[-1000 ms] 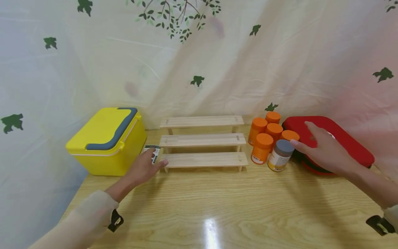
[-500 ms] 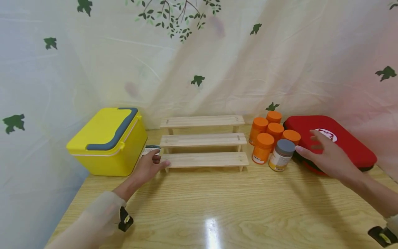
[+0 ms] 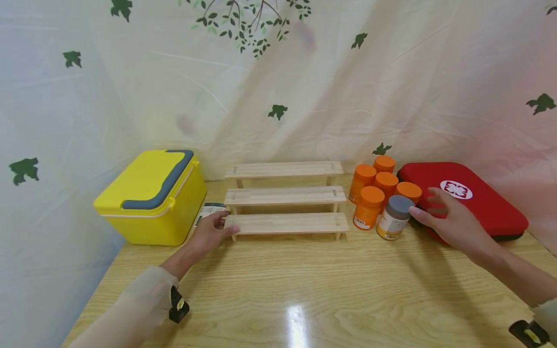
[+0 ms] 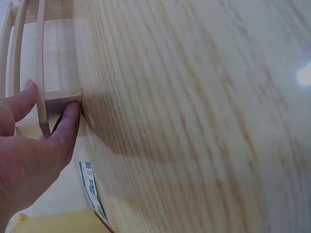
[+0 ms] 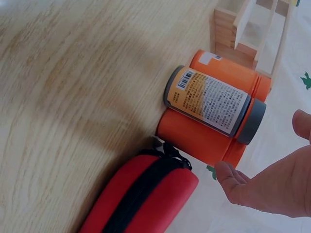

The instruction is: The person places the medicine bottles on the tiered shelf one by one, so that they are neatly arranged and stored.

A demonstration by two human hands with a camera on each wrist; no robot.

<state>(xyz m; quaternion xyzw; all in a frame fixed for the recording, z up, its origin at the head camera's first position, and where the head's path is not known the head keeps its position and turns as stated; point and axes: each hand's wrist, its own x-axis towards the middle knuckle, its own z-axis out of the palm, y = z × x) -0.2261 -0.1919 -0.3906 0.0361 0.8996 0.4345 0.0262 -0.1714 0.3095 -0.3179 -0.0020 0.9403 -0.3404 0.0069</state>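
My left hand point(image 3: 209, 233) grips the left end of the lowest board on a three-step wooden rack point(image 3: 285, 195). In the left wrist view its thumb presses the board's face, and its fingers reach around to the short leg point(image 4: 64, 101). My right hand point(image 3: 457, 221) hovers at the right, thumb and fingers apart, with nothing in it. Its thumb tip is right beside the grey lid of a labelled jar point(image 5: 209, 99). Several orange jars point(image 3: 368, 207) with orange lids stand grouped behind and left of that jar. All the jars are upright.
A yellow cooler box point(image 3: 152, 193) with a blue-grey handle stands at the left. A printed card or packet point(image 3: 210, 209) lies between it and the rack. Behind the right hand is a red zipped first-aid case point(image 3: 478, 203). A leaf-patterned curtain point(image 3: 278, 72) hangs at the back.
My left hand has moved slightly right and closed on the rack's end. My right hand has drawn back from over the red case and lowered beside the grey-lidded jar.
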